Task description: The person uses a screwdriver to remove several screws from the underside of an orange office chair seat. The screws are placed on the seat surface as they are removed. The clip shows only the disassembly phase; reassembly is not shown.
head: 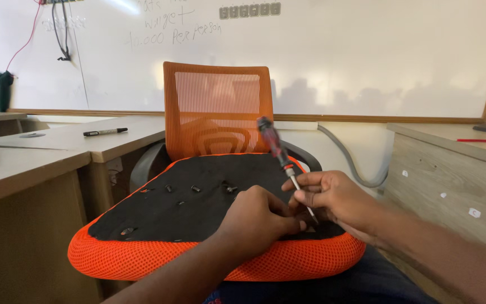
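Screwdriver point(278, 152): gripped in my right hand point(333, 198), tip down on seat base point(198, 208).
Left hand point(257, 219): fingers curled beside tip; held item, cannot tell.

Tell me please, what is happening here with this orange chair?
A person sits with an orange seat cushion turned upside down on their lap, its black underside facing up. The right hand holds a screwdriver with a red and black handle, its tip pointing down at the seat near the front edge. The left hand rests closed beside the tip. Several small dark screws lie loose on the black surface. The orange mesh backrest stands behind.
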